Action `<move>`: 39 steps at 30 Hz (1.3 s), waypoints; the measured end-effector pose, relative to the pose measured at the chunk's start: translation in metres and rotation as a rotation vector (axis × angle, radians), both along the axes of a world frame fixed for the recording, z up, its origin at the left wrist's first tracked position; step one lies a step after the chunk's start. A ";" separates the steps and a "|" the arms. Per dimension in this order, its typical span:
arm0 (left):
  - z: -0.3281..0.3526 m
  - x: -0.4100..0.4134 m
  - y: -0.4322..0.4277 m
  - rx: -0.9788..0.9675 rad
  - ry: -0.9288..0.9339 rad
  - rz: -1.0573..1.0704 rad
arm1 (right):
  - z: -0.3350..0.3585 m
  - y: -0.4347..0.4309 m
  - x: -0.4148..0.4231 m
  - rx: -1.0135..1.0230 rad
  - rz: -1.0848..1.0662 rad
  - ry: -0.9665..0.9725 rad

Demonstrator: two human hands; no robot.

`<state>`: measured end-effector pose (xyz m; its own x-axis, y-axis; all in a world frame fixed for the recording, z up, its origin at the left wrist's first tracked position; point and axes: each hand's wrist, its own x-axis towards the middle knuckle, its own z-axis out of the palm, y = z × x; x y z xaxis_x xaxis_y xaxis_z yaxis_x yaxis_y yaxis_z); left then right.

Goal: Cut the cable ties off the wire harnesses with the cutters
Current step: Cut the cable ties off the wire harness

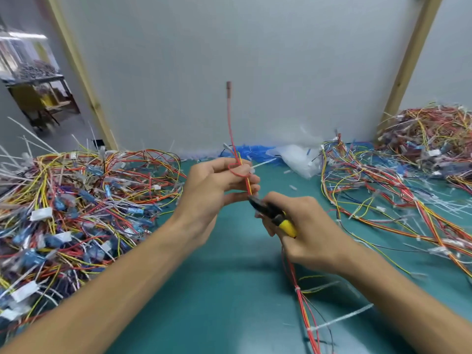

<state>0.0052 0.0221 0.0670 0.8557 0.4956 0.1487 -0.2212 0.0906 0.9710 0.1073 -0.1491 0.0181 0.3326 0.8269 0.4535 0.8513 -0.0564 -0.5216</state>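
My left hand [217,185] grips a thin red and yellow wire harness [231,129] that stands upright above the green table [229,290], ending in a brownish tip. A white cable tie [263,163] sticks out to the right just above my fingers. My right hand [304,231] holds the cutters [274,215], which have black jaws and a yellow handle. The jaw tips sit at the harness just below my left fingers. The harness continues down under my right hand, with more white ties on it [297,289].
A big heap of tangled harnesses [76,208] fills the left side. More harnesses [383,195] spread at the right, with another pile [439,134] at the far right. A clear plastic bag [296,157] and blue scraps lie by the grey back wall.
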 end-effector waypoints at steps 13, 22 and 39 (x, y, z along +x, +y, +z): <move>-0.055 -0.021 0.021 0.059 -0.203 0.066 | 0.008 0.002 0.001 -0.126 -0.292 0.417; -0.060 -0.023 0.020 0.086 -0.329 0.005 | 0.017 0.000 -0.013 -0.129 -0.187 0.338; -0.061 -0.025 0.010 0.045 -0.314 -0.042 | 0.014 -0.002 -0.011 -0.078 -0.128 0.376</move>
